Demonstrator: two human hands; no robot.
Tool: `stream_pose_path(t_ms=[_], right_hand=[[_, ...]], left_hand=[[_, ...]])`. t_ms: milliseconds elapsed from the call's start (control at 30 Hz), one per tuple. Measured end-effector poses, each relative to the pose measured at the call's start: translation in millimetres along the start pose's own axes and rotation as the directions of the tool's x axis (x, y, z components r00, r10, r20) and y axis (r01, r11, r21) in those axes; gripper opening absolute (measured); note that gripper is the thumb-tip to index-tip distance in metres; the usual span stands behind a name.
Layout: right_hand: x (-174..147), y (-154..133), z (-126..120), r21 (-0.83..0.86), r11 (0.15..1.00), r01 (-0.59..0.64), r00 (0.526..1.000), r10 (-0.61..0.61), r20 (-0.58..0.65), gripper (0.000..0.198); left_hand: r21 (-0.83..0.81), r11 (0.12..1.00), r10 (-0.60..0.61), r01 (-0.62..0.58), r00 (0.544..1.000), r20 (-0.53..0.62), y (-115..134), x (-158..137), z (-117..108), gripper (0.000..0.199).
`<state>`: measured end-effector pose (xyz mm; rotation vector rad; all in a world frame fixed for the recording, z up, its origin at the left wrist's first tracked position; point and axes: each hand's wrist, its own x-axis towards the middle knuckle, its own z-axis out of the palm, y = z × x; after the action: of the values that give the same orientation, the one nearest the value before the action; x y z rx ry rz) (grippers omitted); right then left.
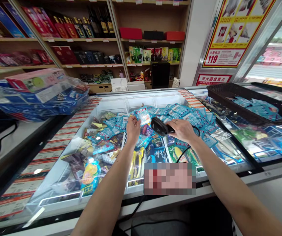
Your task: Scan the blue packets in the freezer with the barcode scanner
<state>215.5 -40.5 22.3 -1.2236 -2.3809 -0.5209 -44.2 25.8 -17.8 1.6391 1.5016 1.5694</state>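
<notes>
Over the chest freezer [54,193], my left hand [133,128] pinches a small blue-and-white packet [142,115] by its left edge. My right hand [181,130] is wrapped round the handle of a black barcode scanner [159,126]. The scanner's head points left towards the packet, a small gap away. Its black cable [184,153] runs down past a blurred-out rectangle [169,178] at the freezer's front edge. Many similar blue packets [180,113] lie spread beyond and beside my hands, on the freezer top. What is printed on the held packet is too small to read.
A dark basket [249,114] with more blue packets stands at the right. Plastic-wrapped boxes [44,95] are stacked at the left. Price labels [39,164] line the freezer's side. Behind are shelves [81,40] of bottles and boxes, and a wall poster [236,32].
</notes>
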Motion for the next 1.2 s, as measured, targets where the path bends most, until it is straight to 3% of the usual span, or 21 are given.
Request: stream_pose_path(t_ms=[233,367,533,700,867,967,1067,1133,1200], right_hand=[[-1,1,0,-0.007,1.000,-0.003,1.000,0.003,-0.002,0.033],[-1,2,2,-0.025,0.999,-0.023,0.999,0.022,-0.029,0.032],[-2,5,3,-0.049,0.997,-0.053,0.998,0.051,-0.043,0.034],[-2,11,2,-0.035,0.995,-0.095,0.992,0.092,-0.084,0.031],[-2,17,1,-0.038,0.987,-0.155,0.980,0.148,-0.136,0.033],[-3,19,1,-0.034,0.986,-0.162,0.977,0.156,-0.144,0.032],[-3,20,1,-0.022,0.984,-0.178,0.973,0.173,-0.156,0.033],[-4,22,0,-0.019,0.980,-0.197,0.967,0.192,-0.166,0.034],[-5,23,-1,-0.019,0.977,-0.214,0.963,0.208,-0.169,0.034]], left_hand=[[-0.017,1.000,-0.001,0.001,1.000,0.000,-1,1,0,0.026],[-0.012,1.000,-0.005,0.004,0.997,-0.074,3,-2,-1,0.033],[0.215,0.974,0.096,-0.070,0.989,-0.114,16,-6,-7,0.039],[0.509,0.859,0.110,-0.063,0.992,-0.062,24,-4,-20,0.041],[0.770,0.631,0.198,-0.097,0.979,-0.040,32,-7,-31,0.041],[0.775,0.584,0.255,-0.239,0.961,0.104,38,-12,-28,0.041],[0.717,0.545,0.285,-0.436,0.900,0.330,40,-16,-20,0.036],[0.715,0.511,0.268,-0.476,0.879,0.394,39,-19,-15,0.034],[0.746,0.489,0.241,-0.453,0.892,0.383,37,-20,-13,0.035]])
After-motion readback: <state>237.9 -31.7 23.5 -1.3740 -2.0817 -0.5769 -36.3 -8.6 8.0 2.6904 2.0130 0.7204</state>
